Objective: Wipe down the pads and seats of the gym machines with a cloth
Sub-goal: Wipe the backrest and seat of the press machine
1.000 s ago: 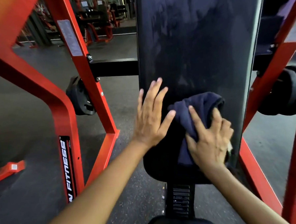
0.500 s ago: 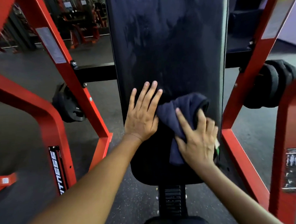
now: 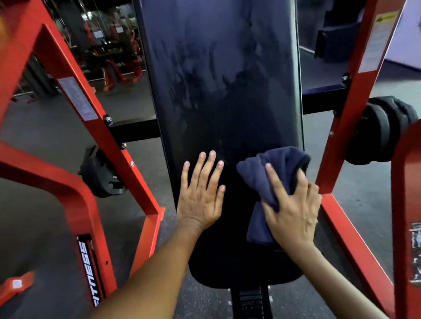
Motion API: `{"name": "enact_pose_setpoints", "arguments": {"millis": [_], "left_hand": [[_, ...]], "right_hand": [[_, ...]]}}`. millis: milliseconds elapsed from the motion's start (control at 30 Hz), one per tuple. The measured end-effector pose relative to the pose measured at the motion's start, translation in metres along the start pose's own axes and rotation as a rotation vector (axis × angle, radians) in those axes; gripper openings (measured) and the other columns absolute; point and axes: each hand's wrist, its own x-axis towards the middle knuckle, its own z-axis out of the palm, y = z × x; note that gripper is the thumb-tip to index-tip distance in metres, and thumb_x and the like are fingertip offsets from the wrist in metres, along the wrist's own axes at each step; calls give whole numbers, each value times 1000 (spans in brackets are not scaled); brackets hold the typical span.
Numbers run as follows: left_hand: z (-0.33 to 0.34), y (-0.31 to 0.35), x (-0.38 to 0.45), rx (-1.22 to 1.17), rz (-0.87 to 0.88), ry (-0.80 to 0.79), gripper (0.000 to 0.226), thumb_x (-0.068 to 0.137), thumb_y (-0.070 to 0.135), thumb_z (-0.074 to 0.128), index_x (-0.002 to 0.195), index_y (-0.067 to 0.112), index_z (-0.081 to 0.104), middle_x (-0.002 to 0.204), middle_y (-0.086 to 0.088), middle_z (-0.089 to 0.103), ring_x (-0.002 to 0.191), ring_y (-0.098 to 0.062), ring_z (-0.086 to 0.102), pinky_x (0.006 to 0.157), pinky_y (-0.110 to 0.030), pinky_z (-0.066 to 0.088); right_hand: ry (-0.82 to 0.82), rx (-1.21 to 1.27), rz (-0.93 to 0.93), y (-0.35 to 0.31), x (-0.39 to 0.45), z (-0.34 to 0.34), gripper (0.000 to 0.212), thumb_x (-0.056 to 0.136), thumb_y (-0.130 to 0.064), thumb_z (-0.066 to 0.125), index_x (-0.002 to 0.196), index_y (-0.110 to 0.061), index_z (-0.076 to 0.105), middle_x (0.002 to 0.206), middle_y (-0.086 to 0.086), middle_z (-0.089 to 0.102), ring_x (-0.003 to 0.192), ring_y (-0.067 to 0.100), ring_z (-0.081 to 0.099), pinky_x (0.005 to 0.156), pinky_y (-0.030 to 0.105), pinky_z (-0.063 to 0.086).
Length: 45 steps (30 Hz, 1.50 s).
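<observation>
Forearms reach in from the bottom edge toward a tall black back pad (image 3: 221, 90), its vinyl smooth and slightly glossy, streaked higher up with dull smears. Below it, a ribbed black post (image 3: 251, 306) runs down from the pad's rounded lower end.

The left hand (image 3: 200, 199) lies flat on the lower left part of the pad, fingers straight and slightly spread, palm pressed to the vinyl and holding nothing. The right hand (image 3: 294, 211) grips a dark navy cloth (image 3: 271, 170) against the lower right part of the pad, near its right edge; thumb and fingers curl around the bunched fabric. The cloth looks soft and thick, folded into a loose wad that rises above the fingers and hangs in a flap below the palm.

Angular red steel tubes of the frame (image 3: 80, 112) flank the pad on both sides, painted smooth, with bolts and pale rectangular labels. Round black weight plates sit on either side: one on the left (image 3: 100, 175), a stack on the right (image 3: 383, 130). Beneath is speckled dark rubber floor (image 3: 45, 148). Further off, more red equipment (image 3: 112, 69) stands in dim light, blurred.
</observation>
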Motion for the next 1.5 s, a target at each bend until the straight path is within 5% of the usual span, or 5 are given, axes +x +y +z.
{"name": "enact_pose_setpoints", "arguments": {"millis": [167,400,600,1067,1500], "left_hand": [[1,0,-1,13,-1,-11,48,98,30,26,141,9,29,150,-10,24,147,-15,-1,117,-46,10],[1,-3,2,15,4,19,48,99,31,24,140,8,32,149,-11,26,148,-16,1,116,-47,11],[2,-2,-2,12,10,-6,48,101,32,19,141,9,29,158,-3,10,148,-18,2,118,-46,10],[2,-2,-1,19,12,4,49,96,30,30,140,8,31,150,-10,24,147,-16,-1,117,-46,10],[2,-1,-1,-6,28,26,48,95,30,31,139,9,31,148,-10,25,142,-23,14,118,-42,5]], "right_hand": [[66,69,291,-3,68,-8,56,86,-40,55,139,-26,47,133,33,42,99,50,49,83,54,42],[-30,3,-70,1,29,1,61,80,-39,48,139,-34,37,131,19,33,93,37,45,76,46,42],[123,85,356,-9,96,-4,55,87,-46,52,138,-25,48,132,33,44,100,51,50,85,54,42],[-38,-20,-179,-4,-2,8,58,82,-40,48,139,-33,38,130,18,33,94,33,40,75,45,38],[-36,12,352,-12,-61,9,56,85,-44,47,139,-33,36,130,23,35,94,34,38,79,48,43]]}}
